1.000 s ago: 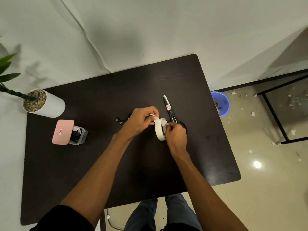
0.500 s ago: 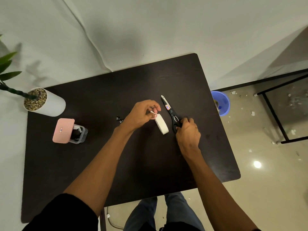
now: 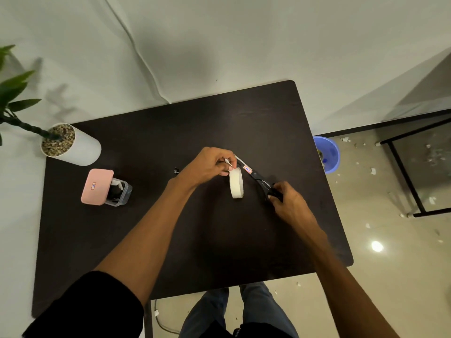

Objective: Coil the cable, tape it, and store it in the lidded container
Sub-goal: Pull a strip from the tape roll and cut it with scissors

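Note:
My left hand (image 3: pixel 208 167) pinches the free end of the white tape roll (image 3: pixel 236 182), which hangs on edge just below its fingers over the middle of the dark table (image 3: pixel 151 228). Under that hand lies the black cable (image 3: pixel 176 171), with only a small end showing at its left. My right hand (image 3: pixel 289 201) grips the black handles of the scissors (image 3: pixel 258 178), whose blades point up-left toward the tape. The clear container (image 3: pixel 119 192) lies on its side at the table's left, its pink lid (image 3: pixel 97 187) resting against it.
A white plant pot (image 3: pixel 70 145) filled with pebbles stands at the table's back left corner. A blue bucket (image 3: pixel 327 153) sits on the floor to the right of the table. A black metal frame (image 3: pixel 410 181) stands further right. My legs show below the front edge.
My right hand let go of the tape roll, moved right and took hold of the scissors' handles, lifting them slightly. My left hand stays on the tape's end, the roll now hanging from it.

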